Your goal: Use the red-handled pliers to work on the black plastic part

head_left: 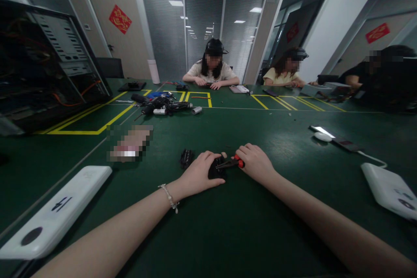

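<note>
My left hand, with a beaded bracelet at its wrist, grips a small black part against the green tabletop. My right hand is closed around a pair of pliers with red handles and dark jaws. The jaws point left and reach over the black part; whether they pinch anything on it is too small to tell. Just left of my left hand's fingers, another black ribbed piece lies on the table.
Tangled cables and tools lie farther back. White devices rest at the left and right. A phone is at right. An opened computer case stands at left. Several people sit across the green table.
</note>
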{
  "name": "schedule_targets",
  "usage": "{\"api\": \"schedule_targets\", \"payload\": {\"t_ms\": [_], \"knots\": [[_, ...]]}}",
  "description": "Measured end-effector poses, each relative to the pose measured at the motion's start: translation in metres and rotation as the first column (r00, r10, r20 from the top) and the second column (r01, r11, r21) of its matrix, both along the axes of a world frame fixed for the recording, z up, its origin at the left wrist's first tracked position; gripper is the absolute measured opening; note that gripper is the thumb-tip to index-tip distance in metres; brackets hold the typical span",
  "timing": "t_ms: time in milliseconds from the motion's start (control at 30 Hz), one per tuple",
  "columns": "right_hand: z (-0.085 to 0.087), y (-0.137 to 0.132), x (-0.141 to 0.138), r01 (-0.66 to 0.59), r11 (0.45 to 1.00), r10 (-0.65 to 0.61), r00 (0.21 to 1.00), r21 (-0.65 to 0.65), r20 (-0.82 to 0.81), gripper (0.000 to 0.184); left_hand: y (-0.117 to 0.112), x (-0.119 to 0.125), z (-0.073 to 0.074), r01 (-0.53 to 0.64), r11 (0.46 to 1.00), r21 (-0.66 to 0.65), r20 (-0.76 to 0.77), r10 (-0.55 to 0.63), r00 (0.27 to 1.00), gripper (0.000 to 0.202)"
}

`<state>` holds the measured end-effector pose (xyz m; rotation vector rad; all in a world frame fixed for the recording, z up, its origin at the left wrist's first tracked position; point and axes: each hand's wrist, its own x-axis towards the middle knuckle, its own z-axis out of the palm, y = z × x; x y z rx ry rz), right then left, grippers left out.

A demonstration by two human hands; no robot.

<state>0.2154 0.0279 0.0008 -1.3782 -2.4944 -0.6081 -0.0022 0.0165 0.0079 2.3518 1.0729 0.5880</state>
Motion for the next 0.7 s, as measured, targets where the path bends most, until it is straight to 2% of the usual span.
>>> {"api": "schedule_targets", "payload": {"t_ms": [700], "knots": [[0.0002,0.0009,0.0019,-0.011,1.000,0.011,1.000,0.002,0.009,0.008,0.0013,-0.0001,-0.0044,-0.002,0.998,0.058,-0.002,0.002,1.000,0.057]]}}
